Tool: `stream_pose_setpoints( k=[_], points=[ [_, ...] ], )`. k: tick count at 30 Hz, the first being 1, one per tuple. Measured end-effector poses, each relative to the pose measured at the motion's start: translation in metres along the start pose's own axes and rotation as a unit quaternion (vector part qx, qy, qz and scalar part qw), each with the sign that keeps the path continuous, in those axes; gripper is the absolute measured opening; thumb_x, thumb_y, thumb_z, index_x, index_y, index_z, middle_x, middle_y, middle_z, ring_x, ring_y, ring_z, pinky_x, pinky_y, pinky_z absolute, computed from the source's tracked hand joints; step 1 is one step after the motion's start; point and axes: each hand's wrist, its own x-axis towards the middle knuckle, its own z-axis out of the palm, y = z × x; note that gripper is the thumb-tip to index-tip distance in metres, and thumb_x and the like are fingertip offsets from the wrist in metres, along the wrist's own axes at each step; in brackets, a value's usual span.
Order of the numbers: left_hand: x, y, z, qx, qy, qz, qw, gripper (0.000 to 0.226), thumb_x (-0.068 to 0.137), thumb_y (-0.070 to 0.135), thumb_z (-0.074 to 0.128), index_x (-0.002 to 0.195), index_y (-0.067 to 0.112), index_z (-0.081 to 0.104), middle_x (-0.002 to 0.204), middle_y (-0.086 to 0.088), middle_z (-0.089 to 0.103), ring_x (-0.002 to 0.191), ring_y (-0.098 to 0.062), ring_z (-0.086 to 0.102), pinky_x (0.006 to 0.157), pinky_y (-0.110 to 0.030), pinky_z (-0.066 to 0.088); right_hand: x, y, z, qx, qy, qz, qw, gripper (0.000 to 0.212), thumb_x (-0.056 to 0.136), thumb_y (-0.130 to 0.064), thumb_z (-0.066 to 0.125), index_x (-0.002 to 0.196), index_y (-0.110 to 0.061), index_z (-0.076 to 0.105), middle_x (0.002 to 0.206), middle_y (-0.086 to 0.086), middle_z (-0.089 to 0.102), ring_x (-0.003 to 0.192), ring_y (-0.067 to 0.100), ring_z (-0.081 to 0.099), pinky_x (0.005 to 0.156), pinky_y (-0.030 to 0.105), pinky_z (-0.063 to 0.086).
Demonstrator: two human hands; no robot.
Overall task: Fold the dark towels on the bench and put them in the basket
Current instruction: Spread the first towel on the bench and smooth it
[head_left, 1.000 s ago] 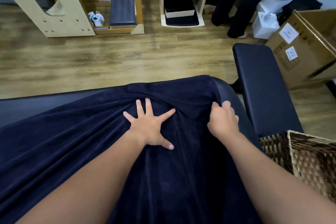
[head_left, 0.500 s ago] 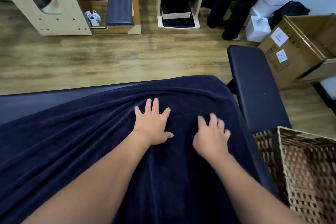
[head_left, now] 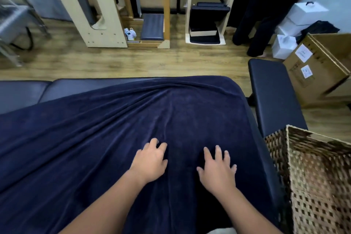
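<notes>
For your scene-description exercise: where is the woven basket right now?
In the head view the woven basket sits at the lower right, beside the right end of the bench under the dark towel, just right of the right hand.

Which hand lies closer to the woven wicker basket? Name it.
The right hand. It rests open on the dark navy towel on the side toward the woven wicker basket; the left hand lies farther from it.

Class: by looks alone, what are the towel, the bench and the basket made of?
Towel: soft plush cloth, probably terry; matte navy pile, creased.
Bench: likely vinyl or leather padding; smooth, slight sheen.
Basket: woven wicker or similar; open brown-tan weave.
</notes>
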Motion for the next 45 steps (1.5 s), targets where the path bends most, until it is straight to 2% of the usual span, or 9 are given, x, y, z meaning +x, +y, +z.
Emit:
stream_pose_setpoints(
  k=[7,12,23,27,31,33,36,40,45],
  points=[
    [-0.113,-0.045,0.028,-0.021,-0.033,-0.103,0.994,0.036,0.097,0.038,0.050,0.127,0.020,0.054,0.127,0.000,0.048,0.120,-0.025,0.050,0.094,-0.044,0.048,-0.049,-0.053,0.017,-0.007,-0.053,-0.176,0.983,0.057,0.100,-0.048,0.050,0.151,-0.027,0.036,0.166,0.007,0.013,0.152,0.034,0.007,0.117,0.057,0.027],
    [-0.183,-0.093,0.030,-0.017,-0.040,-0.193,0.980,0.025,0.095,0.035,0.048,0.113,0.018,0.054,0.121,-0.004,0.055,0.117,-0.030,0.055,0.092,-0.044,0.048,-0.085,-0.108,0.038,-0.050,-0.055,-0.259,0.963,0.053,0.102,-0.044,0.048,0.151,-0.029,0.037,0.166,0.005,0.011,0.153,0.033,0.003,0.120,0.062,0.013],
    [-0.275,-0.241,0.049,0.010,-0.011,-0.323,0.946,0.056,0.091,0.026,0.052,0.143,0.025,0.031,0.136,-0.007,0.035,0.124,-0.030,0.041,0.094,-0.043,0.043,-0.131,-0.234,0.080,-0.107,-0.090,-0.364,0.921,0.055,0.101,-0.043,0.051,0.152,-0.028,0.037,0.163,0.002,0.019,0.149,0.027,0.016,0.120,0.049,0.024],
    [-0.279,-0.294,0.053,0.066,-0.015,-0.308,0.949,0.059,0.091,0.029,0.064,0.140,0.021,0.031,0.132,-0.004,0.040,0.120,-0.027,0.045,0.093,-0.047,0.038,-0.137,-0.287,0.090,-0.120,-0.086,-0.329,0.933,0.061,0.099,-0.045,0.054,0.154,-0.031,0.031,0.160,-0.001,0.024,0.145,0.026,0.025,0.117,0.049,0.028],
    [-0.277,-0.339,0.049,0.136,-0.018,-0.205,0.969,0.046,0.085,0.004,0.059,0.128,0.014,0.045,0.126,-0.006,0.048,0.117,-0.029,0.050,0.092,-0.045,0.037,-0.144,-0.330,0.108,-0.194,-0.046,-0.288,0.937,0.052,0.094,-0.048,0.061,0.139,-0.028,0.044,0.135,-0.001,0.046,0.124,0.026,0.043,0.099,0.044,0.038],
    [-0.276,-0.359,0.045,0.154,-0.030,-0.145,0.977,0.038,0.085,0.002,0.056,0.121,0.015,0.052,0.123,-0.006,0.054,0.115,-0.029,0.052,0.092,-0.045,0.035,-0.150,-0.345,0.118,-0.223,-0.028,-0.278,0.934,0.039,0.087,-0.044,0.071,0.120,-0.026,0.057,0.117,0.000,0.053,0.108,0.026,0.051,0.085,0.043,0.040],
    [-0.269,-0.382,0.034,0.153,-0.062,-0.107,0.980,0.029,0.088,0.009,0.056,0.115,0.019,0.058,0.121,-0.005,0.059,0.114,-0.028,0.055,0.093,-0.044,0.036,-0.157,-0.354,0.131,-0.245,0.008,-0.298,0.922,0.038,0.042,-0.030,0.094,0.060,-0.024,0.061,0.068,-0.004,0.053,0.062,0.022,0.052,0.054,0.034,0.030],
    [-0.263,-0.405,0.013,0.135,-0.113,-0.105,0.979,0.032,0.087,0.018,0.058,0.119,0.020,0.058,0.121,-0.005,0.063,0.112,-0.030,0.061,0.091,-0.044,0.039,-0.157,-0.371,0.128,-0.217,-0.091,-0.322,0.917,0.030,0.086,-0.048,0.062,0.077,-0.019,0.058,0.082,-0.003,0.053,0.079,0.024,0.059,0.063,0.035,0.039],
    [-0.249,-0.428,-0.001,-0.009,-0.113,-0.113,0.987,0.015,0.081,0.025,0.058,0.094,0.021,0.054,0.098,0.002,0.059,0.095,-0.027,0.065,0.072,-0.035,0.041,-0.145,-0.395,0.111,-0.133,-0.120,-0.275,0.945,0.052,0.090,-0.069,0.042,0.075,-0.021,0.056,0.083,-0.004,0.064,0.081,0.022,0.061,0.070,0.036,0.050]
  ],
)
